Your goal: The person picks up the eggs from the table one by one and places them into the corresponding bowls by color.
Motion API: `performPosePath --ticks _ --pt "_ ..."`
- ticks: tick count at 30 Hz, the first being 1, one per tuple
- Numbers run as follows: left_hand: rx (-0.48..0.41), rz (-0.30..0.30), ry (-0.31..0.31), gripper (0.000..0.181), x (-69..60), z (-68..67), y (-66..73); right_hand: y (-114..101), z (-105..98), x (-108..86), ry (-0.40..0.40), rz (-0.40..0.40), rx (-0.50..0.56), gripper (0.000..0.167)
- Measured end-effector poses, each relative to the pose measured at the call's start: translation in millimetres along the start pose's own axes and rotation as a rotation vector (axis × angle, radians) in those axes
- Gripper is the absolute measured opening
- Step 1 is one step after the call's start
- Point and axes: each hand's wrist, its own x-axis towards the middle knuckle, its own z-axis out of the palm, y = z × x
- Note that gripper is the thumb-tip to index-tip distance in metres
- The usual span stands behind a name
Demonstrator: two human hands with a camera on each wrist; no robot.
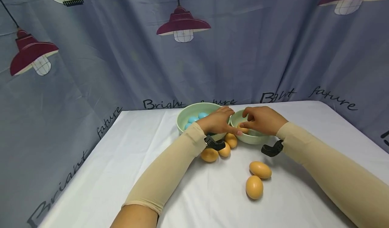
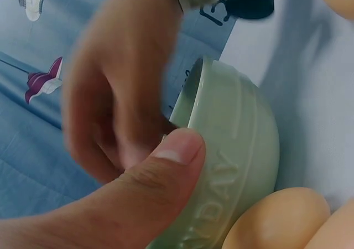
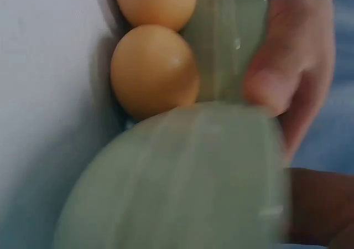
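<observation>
My right hand (image 1: 264, 120) reaches over the rim of the smaller pale green bowl (image 1: 252, 139), its curled fingers and thumb at a brown egg (image 1: 242, 129) inside. The egg is partly covered by the fingers, and the left wrist view blurs this hand. My left hand (image 1: 216, 122) lies between the two bowls with its fingers extended. Its thumb (image 2: 171, 160) rests by the smaller bowl's rim, while the other fingers are over the right side of the larger green bowl (image 1: 181, 118). Several blue eggs (image 1: 193, 119) sit in that larger bowl.
Several brown eggs (image 1: 209, 155) lie against the front of the bowls. Two more, one egg (image 1: 260, 170) and another egg (image 1: 254, 187), touch each other nearer the front of the white-covered table (image 1: 121, 160). A grey-blue curtain (image 1: 237, 52) hangs behind.
</observation>
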Motion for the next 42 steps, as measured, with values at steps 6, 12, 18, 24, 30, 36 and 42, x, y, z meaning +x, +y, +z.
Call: performPosePath --ticks 6,12,18,24,30,36,42 --pt "0.021 0.013 -0.031 0.103 2.3 3.4 2.0 -18 -19 -57.0 -0.046 -0.123 0.031 0.022" --pt "-0.006 -0.025 0.016 0.101 0.2 -1.7 -5.1 -32 -30 -73.4 -0.336 -0.265 0.094 0.039" --pt "-0.030 -0.013 0.007 0.100 -1.8 10.6 -8.9 -41 -14 -73.4 -0.497 -0.302 0.096 0.043" --pt "-0.044 -0.020 -0.009 0.101 -1.3 14.7 -5.7 -39 -4 -75.3 -0.515 -0.343 0.126 0.037" --pt "-0.027 -0.013 0.018 0.100 -0.6 9.2 -3.4 -34 -6 -69.4 -0.531 -0.186 0.146 0.035" --pt "-0.011 -0.015 -0.003 0.103 0.3 5.3 -3.8 -32 -5 -66.0 -0.501 -0.203 0.154 0.040" --pt "-0.003 0.001 0.010 0.102 1.5 1.9 -0.5 -32 -4 -67.0 -0.488 -0.203 0.131 0.051"
